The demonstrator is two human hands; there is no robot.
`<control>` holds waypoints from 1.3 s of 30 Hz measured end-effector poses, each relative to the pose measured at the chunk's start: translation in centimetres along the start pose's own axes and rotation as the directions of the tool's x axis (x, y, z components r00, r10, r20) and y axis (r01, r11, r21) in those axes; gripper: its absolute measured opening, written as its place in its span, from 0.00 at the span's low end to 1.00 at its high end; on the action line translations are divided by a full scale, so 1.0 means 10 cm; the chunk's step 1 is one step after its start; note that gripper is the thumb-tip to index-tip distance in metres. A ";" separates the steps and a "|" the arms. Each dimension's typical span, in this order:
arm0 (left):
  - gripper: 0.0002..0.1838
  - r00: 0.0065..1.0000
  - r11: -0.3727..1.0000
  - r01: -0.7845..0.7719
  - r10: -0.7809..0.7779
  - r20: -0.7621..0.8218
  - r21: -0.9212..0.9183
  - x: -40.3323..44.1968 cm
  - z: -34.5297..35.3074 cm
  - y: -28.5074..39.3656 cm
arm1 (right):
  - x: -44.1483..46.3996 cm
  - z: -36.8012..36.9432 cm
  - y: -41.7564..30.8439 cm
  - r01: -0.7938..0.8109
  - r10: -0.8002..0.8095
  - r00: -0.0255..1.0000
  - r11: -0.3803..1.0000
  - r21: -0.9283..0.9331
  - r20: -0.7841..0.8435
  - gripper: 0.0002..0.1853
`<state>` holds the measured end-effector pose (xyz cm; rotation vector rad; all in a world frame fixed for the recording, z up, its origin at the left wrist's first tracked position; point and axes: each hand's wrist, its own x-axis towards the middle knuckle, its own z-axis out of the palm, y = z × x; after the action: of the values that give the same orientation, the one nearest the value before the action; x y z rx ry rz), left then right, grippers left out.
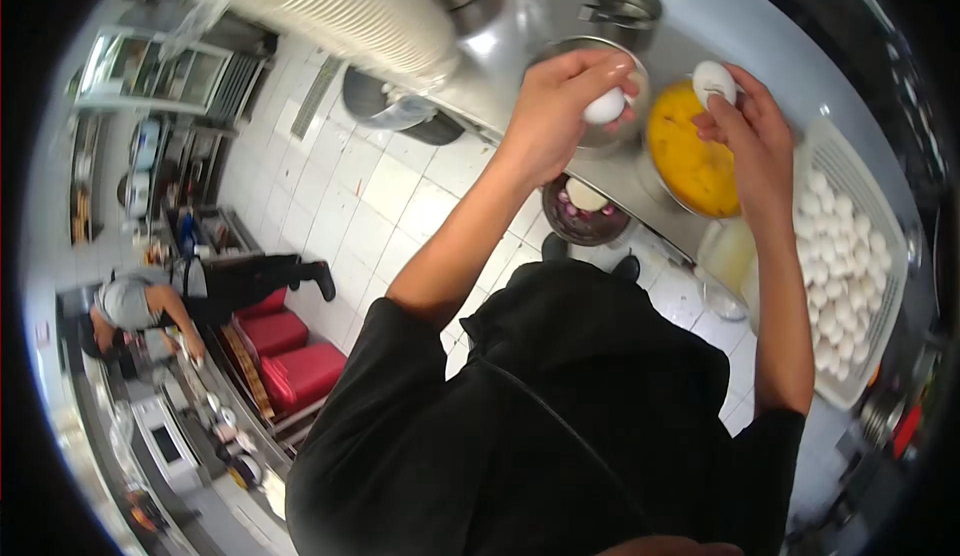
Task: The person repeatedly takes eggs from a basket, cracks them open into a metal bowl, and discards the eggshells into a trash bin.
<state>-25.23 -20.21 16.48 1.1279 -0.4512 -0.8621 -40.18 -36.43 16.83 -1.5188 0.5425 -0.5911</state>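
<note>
My left hand (565, 101) is closed around a white egg (604, 109), held above a metal pot (640, 81) that the hand partly hides. In my right hand (755, 131) is another white egg (713, 79), pinched between thumb and fingers. A dark line shows on this egg's shell by the thumb; I cannot tell if it is a crack. Below the right hand sits a bowl of bright yellow beaten-looking egg (685, 151). To the right of my right forearm, a pale plastic basket (850, 161) holds many white eggs (840, 266).
A tall stack of pale containers in plastic wrap (350, 16) lies at upper left. A metal cup (628, 6) stands behind the pot. Below the counter edge are a bin (375, 96) and a bowl with purple pieces (585, 221). Another person (150, 301) works at a far counter.
</note>
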 end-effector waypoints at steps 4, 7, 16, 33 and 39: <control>0.19 0.911 0.972 -0.007 -0.091 -0.402 -0.236 -0.71 -0.90 0.09 | -0.24 1.15 -0.33 0.349 -0.347 0.935 0.937 -0.014 0.076 0.23; 0.18 0.750 0.915 -0.110 -0.181 -0.637 -0.388 -1.29 -1.51 -0.01 | -0.38 2.06 -0.59 0.706 -0.684 0.656 0.706 0.061 0.319 0.27; 0.16 0.522 0.845 -0.279 -0.265 -0.811 -0.456 -2.18 -2.12 -0.38 | 0.54 4.73 -0.41 0.738 -0.398 0.623 0.584 -0.338 0.674 0.29; 0.20 0.926 0.878 0.363 -0.301 0.228 -0.313 -0.32 -0.14 -0.07 | -0.79 -1.20 0.41 -0.152 -0.315 0.859 0.597 -0.787 -0.404 0.12; 0.19 0.840 0.852 0.484 -0.388 0.379 -0.199 -0.08 1.05 -0.33 | -0.98 -2.84 0.67 -0.601 -0.262 0.719 0.229 -0.766 -0.643 0.22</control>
<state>-34.36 -26.33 17.65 0.8248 -0.3210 -1.4905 -66.12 -51.48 10.04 -2.3446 2.0108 -0.6128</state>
